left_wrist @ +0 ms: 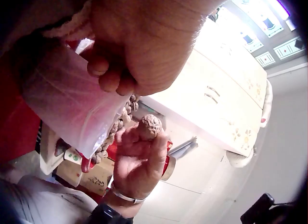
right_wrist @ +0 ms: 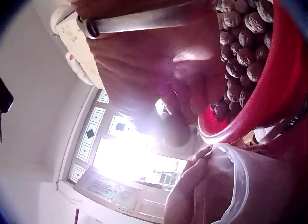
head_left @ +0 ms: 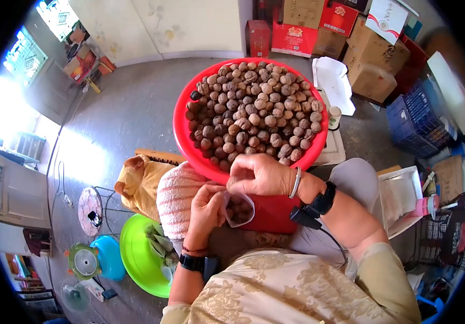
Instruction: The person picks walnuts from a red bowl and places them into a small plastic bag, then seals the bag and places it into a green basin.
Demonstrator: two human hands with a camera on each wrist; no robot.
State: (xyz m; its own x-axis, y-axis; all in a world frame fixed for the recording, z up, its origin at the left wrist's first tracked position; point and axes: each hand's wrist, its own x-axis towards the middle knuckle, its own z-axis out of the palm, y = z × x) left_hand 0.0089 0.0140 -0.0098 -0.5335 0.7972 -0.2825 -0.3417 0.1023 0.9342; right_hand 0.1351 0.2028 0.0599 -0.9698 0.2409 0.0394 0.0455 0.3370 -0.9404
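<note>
My left hand (head_left: 206, 209) pinches the rim of a thin, whitish plastic bag (left_wrist: 72, 101), whose mouth faces up in the head view. Several walnuts lie inside the bag. Beside the bag mouth, my right hand (head_left: 262, 175) holds a single walnut (left_wrist: 150, 126) between thumb and fingers, seen best in the left wrist view. Just beyond both hands stands a big red basin (head_left: 179, 129) heaped with brown walnuts (head_left: 243, 108). In the right wrist view the bag's open rim lies near the basin's edge.
A lime-green basin (head_left: 135, 259) stands on the floor at left, near a yellow cloth (head_left: 140, 183) and a pink striped towel (head_left: 175, 197). Cardboard boxes (head_left: 373, 59) are stacked at the back right, with blue crates (head_left: 419, 121) closer. A white tray (head_left: 402, 191) lies at right.
</note>
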